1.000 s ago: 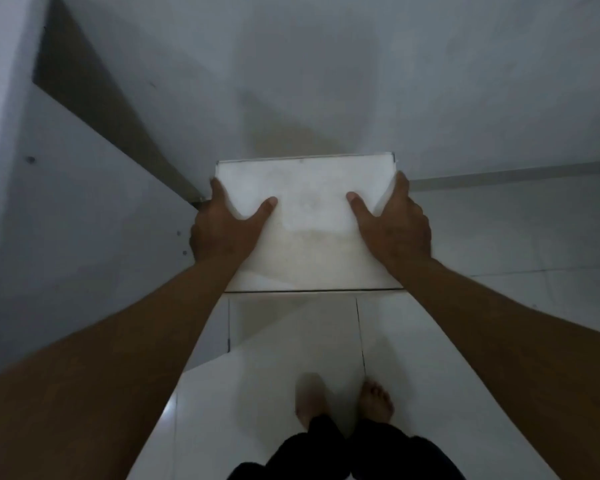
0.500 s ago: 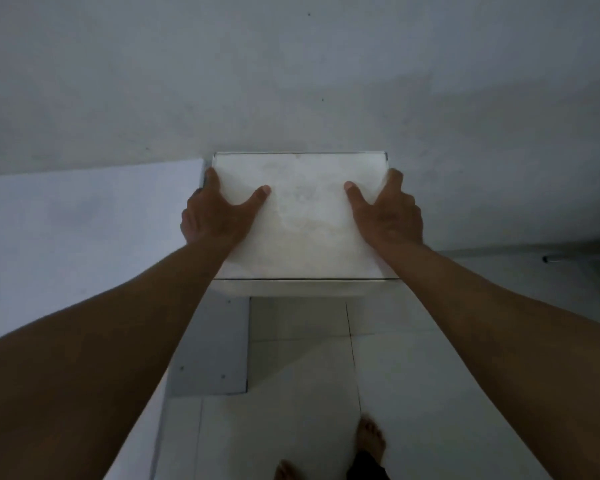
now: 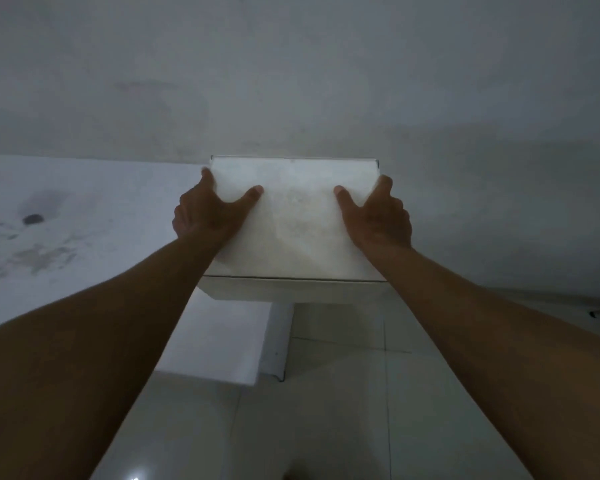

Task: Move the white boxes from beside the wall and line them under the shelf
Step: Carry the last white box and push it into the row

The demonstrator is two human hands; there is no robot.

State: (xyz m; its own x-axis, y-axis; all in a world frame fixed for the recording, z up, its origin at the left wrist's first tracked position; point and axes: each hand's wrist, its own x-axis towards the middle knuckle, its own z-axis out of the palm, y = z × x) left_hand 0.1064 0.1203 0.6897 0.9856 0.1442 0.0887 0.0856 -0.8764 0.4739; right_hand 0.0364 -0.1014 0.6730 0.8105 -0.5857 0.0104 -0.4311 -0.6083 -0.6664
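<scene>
I hold a white box (image 3: 295, 220) up in front of me, clear of the floor, its top face toward the camera. My left hand (image 3: 205, 213) grips its left side with the thumb lying on top. My right hand (image 3: 378, 216) grips the right side the same way. The fingers of both hands are hidden behind the box's sides. A white shelf top (image 3: 84, 230) stretches along the left, at about the height of the box, with its end panel (image 3: 219, 344) dropping below the box.
A grey wall (image 3: 326, 81) fills the far side just behind the box. The shelf top carries smudges and a small dark round spot (image 3: 32, 219). Pale tiled floor (image 3: 343, 410) lies below, with a skirting strip (image 3: 568, 303) at the right.
The box has stayed gripped in both hands while the view swung up and left. The shelf top now spreads wide on the left and my feet have dropped out of view.
</scene>
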